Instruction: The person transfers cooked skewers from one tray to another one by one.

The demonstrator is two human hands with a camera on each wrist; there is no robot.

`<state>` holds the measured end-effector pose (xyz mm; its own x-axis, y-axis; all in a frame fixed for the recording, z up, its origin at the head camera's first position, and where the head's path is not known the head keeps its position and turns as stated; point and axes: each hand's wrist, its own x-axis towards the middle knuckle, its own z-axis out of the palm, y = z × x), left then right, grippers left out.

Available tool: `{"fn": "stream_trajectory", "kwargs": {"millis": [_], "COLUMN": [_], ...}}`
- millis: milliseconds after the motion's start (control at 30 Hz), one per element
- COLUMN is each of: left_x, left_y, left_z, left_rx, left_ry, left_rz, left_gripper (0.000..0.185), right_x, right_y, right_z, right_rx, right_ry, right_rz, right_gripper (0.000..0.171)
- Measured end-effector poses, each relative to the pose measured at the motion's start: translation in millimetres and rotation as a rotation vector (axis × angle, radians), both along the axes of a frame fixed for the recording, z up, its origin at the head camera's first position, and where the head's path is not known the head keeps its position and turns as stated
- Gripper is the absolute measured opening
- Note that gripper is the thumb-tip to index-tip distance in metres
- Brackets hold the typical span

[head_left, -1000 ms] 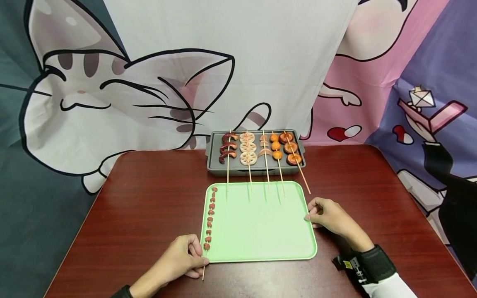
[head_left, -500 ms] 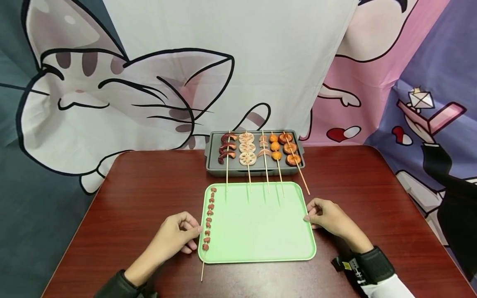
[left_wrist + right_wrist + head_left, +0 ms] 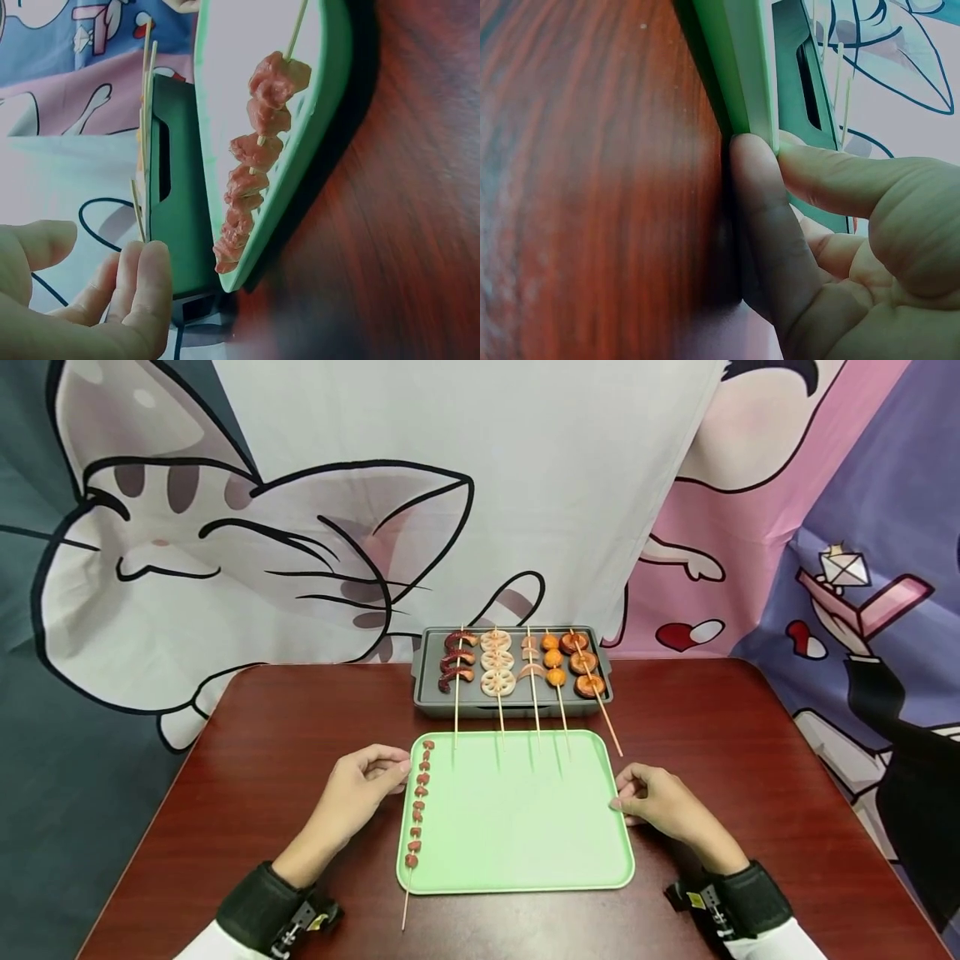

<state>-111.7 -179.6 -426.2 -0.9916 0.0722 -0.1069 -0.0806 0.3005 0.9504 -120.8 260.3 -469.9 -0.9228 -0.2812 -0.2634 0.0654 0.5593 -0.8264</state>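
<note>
A light green tray [image 3: 517, 827] lies on the table, with a skewer of small reddish meat chunks [image 3: 416, 832] along its left side. The skewer's bare stick end juts past the tray's near edge. My left hand [image 3: 360, 789] is beside the tray's upper left edge. In the left wrist view, the thumb and fingers of that hand [image 3: 112, 300] stand apart with nothing between them. On the opposite side, my right hand [image 3: 660, 802] pinches the tray's right rim. The right wrist view shows thumb and forefinger on the tray rim [image 3: 739, 67].
Behind the tray stands a dark grey grill pan [image 3: 437, 705] bearing several skewers, among them lotus root slices [image 3: 498, 682], orange balls [image 3: 555, 677] and mushroom-like caps [image 3: 589, 685]. Their sticks reach over the tray's far edge. A printed cloth [image 3: 570, 485] hangs behind the brown table [image 3: 247, 793].
My left hand has let go of the meat skewer's stick near the tray's front corner and moved up along the left edge. My right hand keeps its hold on the rim.
</note>
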Motion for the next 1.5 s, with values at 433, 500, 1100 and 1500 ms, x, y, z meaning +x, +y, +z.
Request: {"fn": "stream_trajectory", "kwargs": {"millis": [433,500,1100,1500], "left_x": [-33.6,-38.1,-69.3,-74.1], "left_y": [5.7,8.0,40.5,50.4], "left_z": [-9.1,-10.2,-12.5,-10.5], "left_rx": [0.273,0.302,0.529,0.542], "left_ry": [-0.151,-0.179,-0.323,-0.309], "left_rz": [-0.079,-0.086,-0.068,-0.047], "left_gripper": [0.043,0.045,0.043,0.041], "right_x": [0.3,0.3,0.3,-0.6], "right_y": [-1.6,-1.8,-1.8,-0.2], "right_z": [-1.9,-2.2,-2.4,-2.3], "right_rx": [0.012,0.013,0.017,0.019], "right_ry": [0.007,0.007,-0.006,0.012], "right_rz": [-0.005,-0.007,-0.002,0.004], "right_gripper": [0.021,0.021,0.020,0.019]}}
